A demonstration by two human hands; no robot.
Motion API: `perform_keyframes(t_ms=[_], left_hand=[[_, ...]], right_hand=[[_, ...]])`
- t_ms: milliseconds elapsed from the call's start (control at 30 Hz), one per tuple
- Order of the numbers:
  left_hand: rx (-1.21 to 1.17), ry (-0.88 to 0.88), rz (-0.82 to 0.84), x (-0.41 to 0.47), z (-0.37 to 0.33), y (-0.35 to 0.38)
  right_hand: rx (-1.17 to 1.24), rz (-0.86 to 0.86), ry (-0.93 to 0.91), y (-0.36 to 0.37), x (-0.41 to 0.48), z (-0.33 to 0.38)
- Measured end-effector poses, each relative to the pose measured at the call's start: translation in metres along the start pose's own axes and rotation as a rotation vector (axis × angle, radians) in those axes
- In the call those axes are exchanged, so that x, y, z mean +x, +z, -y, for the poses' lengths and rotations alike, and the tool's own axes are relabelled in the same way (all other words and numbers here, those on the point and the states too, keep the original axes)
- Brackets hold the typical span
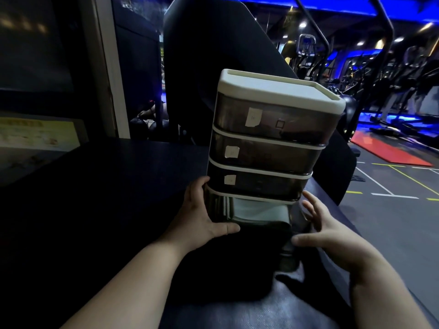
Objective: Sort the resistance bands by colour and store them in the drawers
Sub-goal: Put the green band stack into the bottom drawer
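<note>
A small drawer unit with a white top and smoky dark drawers stands on a dark padded surface. Three upper drawers are closed, each with a small white paper label. The bottom drawer is pulled out toward me; its inside is dark and I cannot make out any bands in it. My left hand rests against the unit's lower left corner, thumb on the open drawer's front rim. My right hand hovers at the drawer's right side, fingers spread, thumb near its front corner.
The padded surface drops off at its right edge to a grey gym floor with painted lines and a red mat. A dark upright panel rises behind the drawers. Exercise machines fill the far right.
</note>
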State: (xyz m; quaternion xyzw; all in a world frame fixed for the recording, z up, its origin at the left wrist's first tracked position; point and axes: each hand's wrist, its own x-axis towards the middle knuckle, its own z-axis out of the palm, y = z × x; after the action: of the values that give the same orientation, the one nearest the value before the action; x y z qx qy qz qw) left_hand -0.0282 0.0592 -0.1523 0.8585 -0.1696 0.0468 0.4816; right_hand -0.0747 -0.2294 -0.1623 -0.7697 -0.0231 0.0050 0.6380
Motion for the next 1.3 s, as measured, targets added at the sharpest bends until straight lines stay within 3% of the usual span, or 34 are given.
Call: perform_keyframes(t_ms=[133, 367, 533, 767, 1067, 1300], left_hand=[[-0.155, -0.039, 0.006, 0.000, 0.002, 0.003], [-0.216, -0.152, -0.012, 0.007, 0.001, 0.006], [-0.178, -0.187, 0.019, 0.009, 0.000, 0.005], [-0.063, -0.262, -0.098, 0.019, 0.000, 0.013], [-0.021, -0.285, 0.060, 0.037, -0.002, -0.003], [-0.116, -0.261, -0.040, 0.034, -0.001, 0.008]], right_hand=[[-0.150, -0.083, -0.055, 0.005, 0.004, -0.003], [-0.145, -0.181, -0.167, 0.005, 0.015, -0.016], [-0.248, -0.314, -0.166, 0.010, 0.020, -0.021], [-0.290, -0.547, -0.132, 0.027, 0.026, -0.022], [-0.229, -0.525, -0.113, 0.027, 0.029, -0.028], [-0.309, -0.575, -0.051, 0.028, 0.035, -0.032]])
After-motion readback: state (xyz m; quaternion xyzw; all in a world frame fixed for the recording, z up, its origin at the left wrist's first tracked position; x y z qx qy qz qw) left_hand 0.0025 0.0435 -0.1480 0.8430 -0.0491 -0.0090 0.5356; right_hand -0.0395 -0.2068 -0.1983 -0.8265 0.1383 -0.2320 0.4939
